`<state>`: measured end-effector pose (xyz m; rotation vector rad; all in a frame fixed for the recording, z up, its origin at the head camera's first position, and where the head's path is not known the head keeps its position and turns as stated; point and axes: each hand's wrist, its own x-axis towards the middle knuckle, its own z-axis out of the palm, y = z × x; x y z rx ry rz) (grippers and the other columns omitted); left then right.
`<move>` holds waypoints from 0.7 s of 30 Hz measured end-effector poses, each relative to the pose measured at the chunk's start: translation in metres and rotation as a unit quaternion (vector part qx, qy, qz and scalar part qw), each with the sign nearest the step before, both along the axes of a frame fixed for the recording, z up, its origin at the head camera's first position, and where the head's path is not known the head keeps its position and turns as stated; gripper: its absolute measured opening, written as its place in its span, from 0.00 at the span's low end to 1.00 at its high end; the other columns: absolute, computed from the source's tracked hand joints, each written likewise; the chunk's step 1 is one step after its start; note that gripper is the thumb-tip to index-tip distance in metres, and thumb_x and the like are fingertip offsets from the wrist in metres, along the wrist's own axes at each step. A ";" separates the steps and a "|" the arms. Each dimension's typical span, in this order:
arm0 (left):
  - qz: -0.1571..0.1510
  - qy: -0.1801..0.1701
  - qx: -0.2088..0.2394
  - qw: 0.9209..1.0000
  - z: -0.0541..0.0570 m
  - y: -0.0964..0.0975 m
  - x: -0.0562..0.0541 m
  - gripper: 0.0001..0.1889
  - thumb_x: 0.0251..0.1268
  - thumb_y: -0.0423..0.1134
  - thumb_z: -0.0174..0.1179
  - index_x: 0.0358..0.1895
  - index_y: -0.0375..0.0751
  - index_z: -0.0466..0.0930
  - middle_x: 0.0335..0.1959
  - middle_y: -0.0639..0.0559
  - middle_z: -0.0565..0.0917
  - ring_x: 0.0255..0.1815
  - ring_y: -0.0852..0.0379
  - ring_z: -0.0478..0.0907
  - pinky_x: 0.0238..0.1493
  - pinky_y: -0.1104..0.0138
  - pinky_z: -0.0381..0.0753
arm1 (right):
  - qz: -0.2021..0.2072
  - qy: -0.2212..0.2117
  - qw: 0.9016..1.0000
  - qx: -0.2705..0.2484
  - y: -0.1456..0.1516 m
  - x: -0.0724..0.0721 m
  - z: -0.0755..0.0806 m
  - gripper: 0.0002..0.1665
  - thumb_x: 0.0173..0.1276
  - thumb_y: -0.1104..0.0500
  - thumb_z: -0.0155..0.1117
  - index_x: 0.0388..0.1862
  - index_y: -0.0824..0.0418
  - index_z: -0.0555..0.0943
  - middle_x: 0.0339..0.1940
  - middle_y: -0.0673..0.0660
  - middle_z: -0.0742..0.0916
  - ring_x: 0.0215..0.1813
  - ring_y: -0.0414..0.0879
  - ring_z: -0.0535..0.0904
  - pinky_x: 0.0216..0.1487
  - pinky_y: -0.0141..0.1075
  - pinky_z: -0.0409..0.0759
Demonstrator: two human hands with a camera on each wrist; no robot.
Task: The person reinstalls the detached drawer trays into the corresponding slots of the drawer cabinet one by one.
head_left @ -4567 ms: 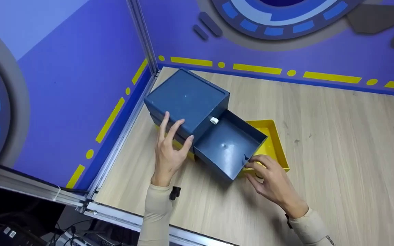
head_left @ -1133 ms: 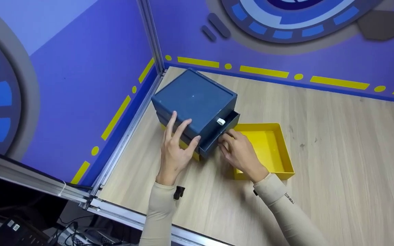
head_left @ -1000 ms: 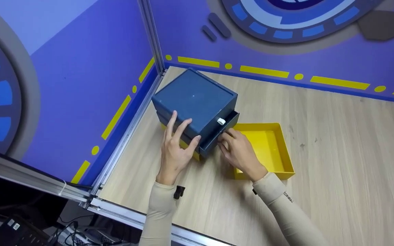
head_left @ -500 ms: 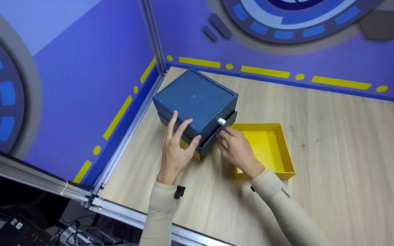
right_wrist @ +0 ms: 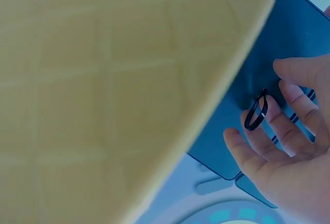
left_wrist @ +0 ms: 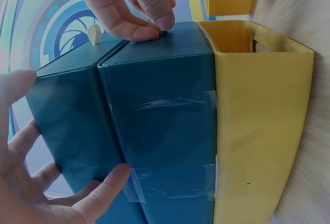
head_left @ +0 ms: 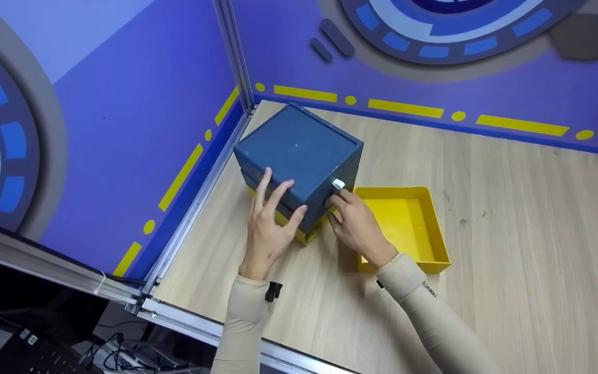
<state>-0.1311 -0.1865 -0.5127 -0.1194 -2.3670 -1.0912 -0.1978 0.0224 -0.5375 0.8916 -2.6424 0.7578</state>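
Note:
In the head view a blue drawer unit is stacked on a yellow drawer casing. The top drawer's white pull tab sticks out. My left hand rests its spread fingers along the unit's near side and top edge. My right hand has its bent fingers against the front of the lower blue drawer, which sits flush in its casing. A black loop pull lies against the right fingertips, the thumb apart from it. The yellow casing's front is an open hollow in the left wrist view.
A yellow drawer tray stands on the wooden table, right of the unit and close to my right forearm. Blue printed panels rise behind and to the left. A metal rail edges the table's near side.
The lower blue drawer, pulled far out in the oldest frame, has slid fully in, with my right hand moving along at its front. My left hand has stayed on the unit.

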 end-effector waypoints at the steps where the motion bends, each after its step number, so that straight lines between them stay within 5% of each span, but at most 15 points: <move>1: 0.000 0.001 0.001 1.000 0.000 0.000 0.000 0.26 0.73 0.57 0.68 0.72 0.61 0.79 0.88 0.48 0.57 0.85 0.40 0.61 0.74 0.40 0.73 | -0.001 -0.001 1.000 0.001 0.000 0.000 0.000 0.11 0.69 0.65 0.76 0.48 0.65 0.86 0.46 0.61 0.86 0.46 0.56 0.83 0.57 0.50 0.86; 13: -0.010 0.012 0.002 1.000 0.000 0.001 -0.003 0.27 0.73 0.55 0.68 0.72 0.60 0.79 0.88 0.47 0.57 0.85 0.39 0.61 0.74 0.39 0.73 | -0.001 -0.006 1.000 -0.001 0.005 0.000 0.003 0.15 0.69 0.65 0.74 0.53 0.67 0.86 0.50 0.63 0.86 0.49 0.57 0.85 0.57 0.49 0.87; 21: -0.005 0.011 0.005 1.000 -0.001 -0.001 0.000 0.27 0.72 0.55 0.69 0.72 0.61 0.79 0.88 0.48 0.57 0.85 0.39 0.61 0.74 0.37 0.73 | -0.014 -0.002 1.000 -0.025 0.021 0.024 0.015 0.19 0.72 0.59 0.74 0.58 0.64 0.85 0.59 0.64 0.87 0.55 0.58 0.87 0.60 0.51 0.87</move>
